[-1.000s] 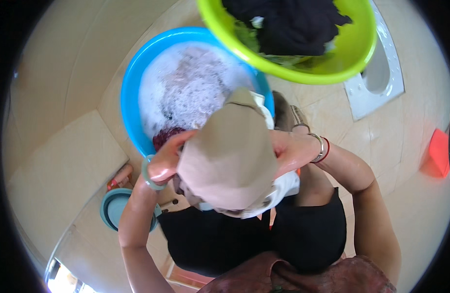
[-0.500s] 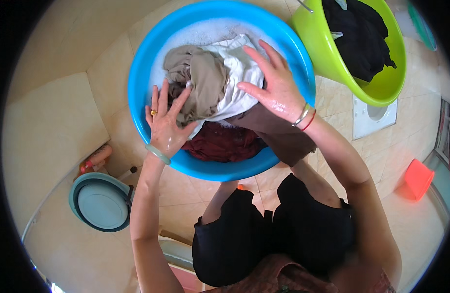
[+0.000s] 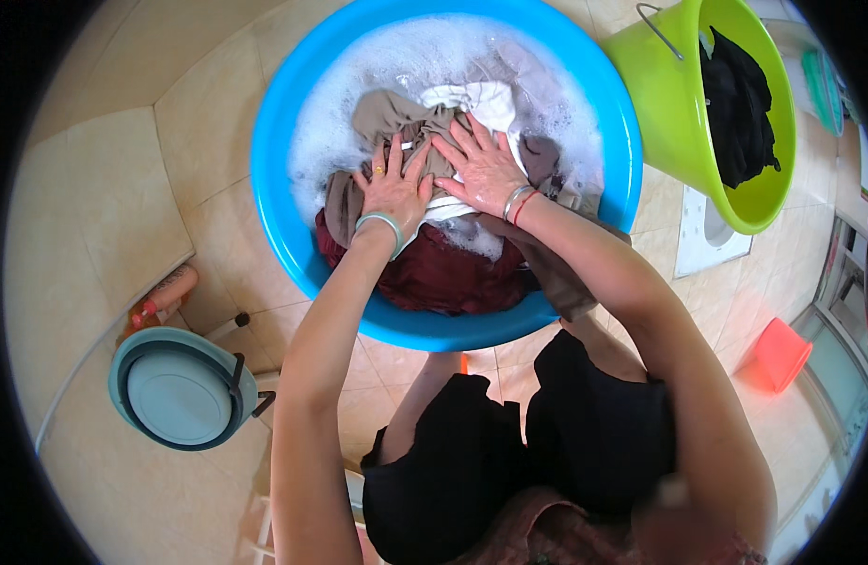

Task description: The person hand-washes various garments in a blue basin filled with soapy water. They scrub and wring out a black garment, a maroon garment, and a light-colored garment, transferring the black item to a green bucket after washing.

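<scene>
Both my hands press down on a wet heap of clothes in a large blue basin [image 3: 273, 202] of sudsy water. My left hand [image 3: 393, 191] lies with fingers spread on a taupe garment [image 3: 385, 113]. Beside it, almost touching, my right hand [image 3: 488, 171] rests with fingers stretched over the taupe and white cloth. A white garment [image 3: 476, 99] shows beyond my fingertips. Dark red cloth [image 3: 450, 275] lies half soaked at the near side. Brown cloth [image 3: 558, 275] hangs over the near right rim. Thick foam [image 3: 406, 47] covers the water at the far side.
A lime green bucket [image 3: 660, 99] holding black clothes [image 3: 738, 108] leans at the right. Beneath it a white floor fixture [image 3: 702, 247] is set in the tiles. A coral red container [image 3: 780, 354] lies at the far right. A grey-green basin [image 3: 182, 391] and an orange bottle [image 3: 173, 285] are at the left.
My hands have come down from above the clothes and closer together, pressing the heap lower into the water. More foam and water now show around it.
</scene>
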Demonstrator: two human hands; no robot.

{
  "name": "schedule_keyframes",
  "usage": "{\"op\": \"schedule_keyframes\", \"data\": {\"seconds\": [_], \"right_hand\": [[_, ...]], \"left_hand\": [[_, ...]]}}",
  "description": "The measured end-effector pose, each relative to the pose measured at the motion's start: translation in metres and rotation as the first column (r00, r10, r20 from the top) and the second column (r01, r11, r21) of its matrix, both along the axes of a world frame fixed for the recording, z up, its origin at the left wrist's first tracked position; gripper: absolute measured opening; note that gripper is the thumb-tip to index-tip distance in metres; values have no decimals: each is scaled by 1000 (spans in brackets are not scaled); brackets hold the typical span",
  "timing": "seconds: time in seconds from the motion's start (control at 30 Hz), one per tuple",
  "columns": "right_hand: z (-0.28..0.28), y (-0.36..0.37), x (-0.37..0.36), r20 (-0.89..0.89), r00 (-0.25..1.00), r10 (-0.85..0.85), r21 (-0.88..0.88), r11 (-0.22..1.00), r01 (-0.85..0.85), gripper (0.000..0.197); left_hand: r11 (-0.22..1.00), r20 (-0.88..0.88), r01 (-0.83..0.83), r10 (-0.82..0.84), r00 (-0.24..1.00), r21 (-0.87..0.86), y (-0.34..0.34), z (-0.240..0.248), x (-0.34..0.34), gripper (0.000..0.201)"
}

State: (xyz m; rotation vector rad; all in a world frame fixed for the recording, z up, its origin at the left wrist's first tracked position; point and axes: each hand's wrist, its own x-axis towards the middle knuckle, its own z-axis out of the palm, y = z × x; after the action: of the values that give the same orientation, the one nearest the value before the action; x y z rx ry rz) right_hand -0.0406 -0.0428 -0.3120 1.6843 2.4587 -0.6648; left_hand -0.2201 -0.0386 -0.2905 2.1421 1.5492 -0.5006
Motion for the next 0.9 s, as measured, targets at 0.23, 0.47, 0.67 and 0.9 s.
{"op": "schedule_keyframes", "data": {"seconds": [0.23,0.47,0.67,0.9], "right_hand": [[-58,31,9,-99,994,49,17,999,-48,54],[-68,55,17,-24,981,192,-56,980,-193,42],[-50,96,9,310,845,436,-211,898,-386,34],[-15,93,14,-441,895,63,33,998,-54,21]], "left_hand": [[990,293,137,-141,945,36,29,-60,5,58],[874,-7,426,-440,898,-232,36,-102,-21,42],[728,-176,492,-628,758,-478,87,-74,-14,40],[960,517,-243,281,809,-141,73,-37,-29,33]]}}
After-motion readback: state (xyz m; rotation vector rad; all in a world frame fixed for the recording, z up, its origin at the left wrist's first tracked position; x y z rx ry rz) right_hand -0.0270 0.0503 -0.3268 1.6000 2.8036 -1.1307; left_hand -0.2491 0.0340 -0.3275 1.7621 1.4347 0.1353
